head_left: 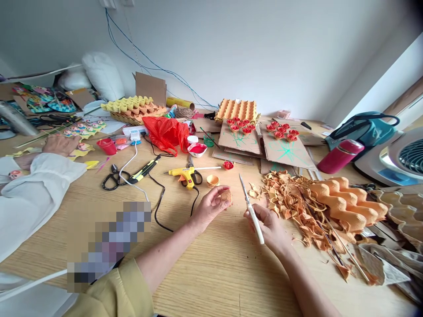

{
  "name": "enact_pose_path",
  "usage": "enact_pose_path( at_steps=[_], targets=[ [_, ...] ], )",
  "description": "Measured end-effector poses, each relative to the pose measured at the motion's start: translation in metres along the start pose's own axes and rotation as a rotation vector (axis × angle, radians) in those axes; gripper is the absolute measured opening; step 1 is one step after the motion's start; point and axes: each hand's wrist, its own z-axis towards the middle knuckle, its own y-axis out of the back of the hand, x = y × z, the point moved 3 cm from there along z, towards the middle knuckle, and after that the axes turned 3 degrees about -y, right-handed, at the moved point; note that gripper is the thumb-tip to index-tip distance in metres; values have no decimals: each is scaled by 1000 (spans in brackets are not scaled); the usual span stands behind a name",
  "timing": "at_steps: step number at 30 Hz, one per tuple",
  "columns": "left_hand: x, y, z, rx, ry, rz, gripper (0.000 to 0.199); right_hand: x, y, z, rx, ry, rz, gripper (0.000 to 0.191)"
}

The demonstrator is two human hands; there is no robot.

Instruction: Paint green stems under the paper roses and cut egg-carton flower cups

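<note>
Between the fingertips and thumb of my left hand [211,207] is a small orange egg-carton cup [226,196]. My right hand [269,226] is closed on white-handled scissors [251,213], seen nearly edge-on with the blades pointing up and away. The blade tip is to the right of the cup, apart from it. Just beyond my left hand stand cut orange cups [213,180], and behind them lies a red painted flower cup [228,165]. Orange carton scraps [291,202] are heaped to the right of my right hand.
A yellow glue gun [187,175], black scissors [112,178] and a yellow-black utility knife [145,169] lie left. Cardboard sheets [243,143] bear red flowers. Egg trays [346,202] and a pink bottle [340,156] stand right. A co-worker's hand [61,144] rests far left.
</note>
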Motion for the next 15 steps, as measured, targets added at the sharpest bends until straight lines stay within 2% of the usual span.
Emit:
enact_pose_path(
  at_steps=[5, 9, 15],
  targets=[
    [0, 3, 3, -58, -104, 97, 50, 7, -6, -3, 48, 46, -200, 37],
    [0, 4, 3, -74, -180, 135, 48, 7, -12, -6, 126, 43, -170, 33],
    [2, 4, 3, -64, -210, 136, 45, 10, -14, -9, 205, 55, -150, 30]
  ],
)
